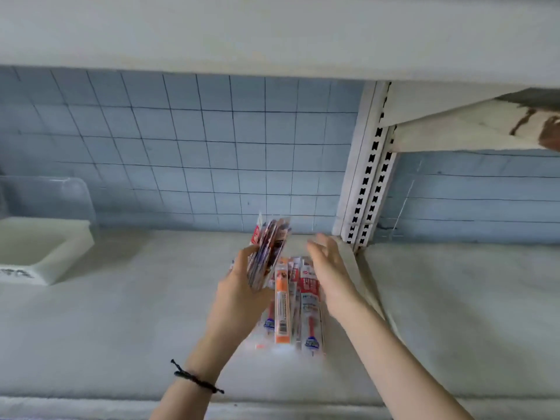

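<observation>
My left hand (pixel 239 286) grips a stack of thin red-and-white packets (pixel 269 253), held on edge above the white shelf (pixel 136 313). Under and just right of it, several long packets (pixel 298 307) lie flat on the shelf, one orange, the others red with clear wrap. My right hand (pixel 330 274) hovers just right of those flat packets, fingers straight and blurred, holding nothing. A black cord bracelet circles my left wrist.
A white plastic bin (pixel 39 253) with a clear back panel stands at the far left of the shelf. A slotted white upright (pixel 366 183) rises at the back right, with a divider running toward me. Another shelf (pixel 272 34) hangs overhead. Blue wire-grid backing lies behind.
</observation>
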Demonstrator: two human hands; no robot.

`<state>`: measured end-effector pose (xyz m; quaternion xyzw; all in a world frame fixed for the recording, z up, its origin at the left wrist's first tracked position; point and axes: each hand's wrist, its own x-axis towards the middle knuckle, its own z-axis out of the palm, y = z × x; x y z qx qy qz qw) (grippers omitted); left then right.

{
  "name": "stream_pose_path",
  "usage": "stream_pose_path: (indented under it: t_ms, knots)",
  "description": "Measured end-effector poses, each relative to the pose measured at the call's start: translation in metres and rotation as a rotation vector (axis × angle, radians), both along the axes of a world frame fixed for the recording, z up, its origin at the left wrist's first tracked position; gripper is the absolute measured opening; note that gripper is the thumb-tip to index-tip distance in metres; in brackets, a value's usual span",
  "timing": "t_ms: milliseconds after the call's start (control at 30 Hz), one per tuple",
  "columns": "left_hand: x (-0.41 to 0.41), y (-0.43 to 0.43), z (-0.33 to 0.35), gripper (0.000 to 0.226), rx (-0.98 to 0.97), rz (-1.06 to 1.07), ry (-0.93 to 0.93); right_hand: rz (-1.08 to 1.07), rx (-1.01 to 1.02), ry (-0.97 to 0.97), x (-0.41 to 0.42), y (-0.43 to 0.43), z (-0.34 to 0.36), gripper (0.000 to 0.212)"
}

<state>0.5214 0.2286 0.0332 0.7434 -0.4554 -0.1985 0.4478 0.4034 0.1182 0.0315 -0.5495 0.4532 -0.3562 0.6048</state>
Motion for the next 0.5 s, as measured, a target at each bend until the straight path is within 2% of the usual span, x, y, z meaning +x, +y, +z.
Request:
stream_pose_path:
  t_ms: [133,233,400,500]
  knots:
    - [0.017,-0.002,-0.014,0.068,0.091,-0.046,0.025,-0.037,-0.107,0.198,-0.002,0.014,-0.025,0.051]
    - [0.019,-0.009,-0.024,0.069,0.126,-0.049,0.024,-0.064,-0.147,0.265,-0.001,0.017,-0.037,0.047]
    - [0.019,-0.011,-0.030,0.071,0.302,0.004,-0.291,-0.055,-0.202,0.277,-0.003,0.020,-0.044,0.033]
    - [0.026,-0.008,-0.037,0.086,0.365,-0.027,-0.298,-0.051,-0.196,0.249,-0.003,0.023,-0.048,0.036]
